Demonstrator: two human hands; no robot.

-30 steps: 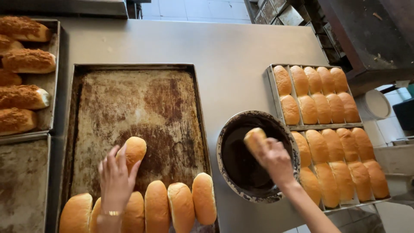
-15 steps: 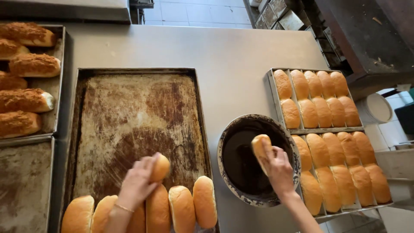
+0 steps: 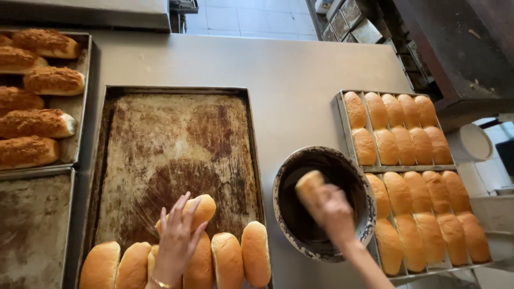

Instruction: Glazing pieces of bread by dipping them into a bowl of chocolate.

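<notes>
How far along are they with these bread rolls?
Done: five rolls line the big tray's near edge. In hand: the left hand sets down another roll, the right hand holds one over the dark bowl. Left: two trays of plain rolls.

A big tray point(image 3: 176, 144) lies mid-table with a row of buns point(image 3: 230, 259) along its near edge. Right of it sits a bowl point(image 3: 321, 206), then two bun trays point(image 3: 342, 115). Topped rolls point(image 3: 40, 115) lie far left.

- Light was even and soft; steel table point(image 3: 300, 80) showed a dull sheen.
- My right hand point(image 3: 333, 210) was motion-blurred.
- Frame edges bowed slightly.
</notes>
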